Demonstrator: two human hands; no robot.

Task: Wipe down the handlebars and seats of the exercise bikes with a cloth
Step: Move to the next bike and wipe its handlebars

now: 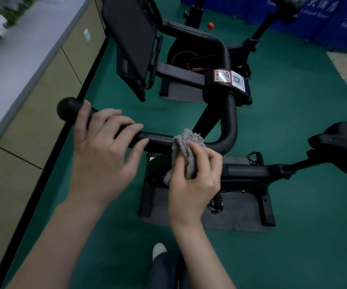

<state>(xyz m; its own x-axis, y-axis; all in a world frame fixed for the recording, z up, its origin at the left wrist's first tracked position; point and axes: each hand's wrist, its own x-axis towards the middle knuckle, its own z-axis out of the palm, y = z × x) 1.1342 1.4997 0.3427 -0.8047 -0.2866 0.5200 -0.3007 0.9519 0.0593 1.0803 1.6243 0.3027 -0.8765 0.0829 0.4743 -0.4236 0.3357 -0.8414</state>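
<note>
Green floor [293, 126]: laid beneath and all round the right hand's grip [191, 174]. Grey mat [241, 217]: spread on it, just below and right of the grip. Beige wall panels [32, 132], topped by a grey ledge [12, 69]: ranged well left of the grip; a white plate [87, 35] is fixed on them, far beyond. Blue banners [325, 19], white-lettered: hung far beyond, to the right. QR stickers [222, 76]: seen beyond the grip.

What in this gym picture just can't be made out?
All in the head view:
1. Part of the handlebar: hidden under the left hand and the cloth held by the right hand.
2. The seat: cut off by the right edge.
3. The QR stickers: too small to read.
4. The banner lettering: blurred.
</note>
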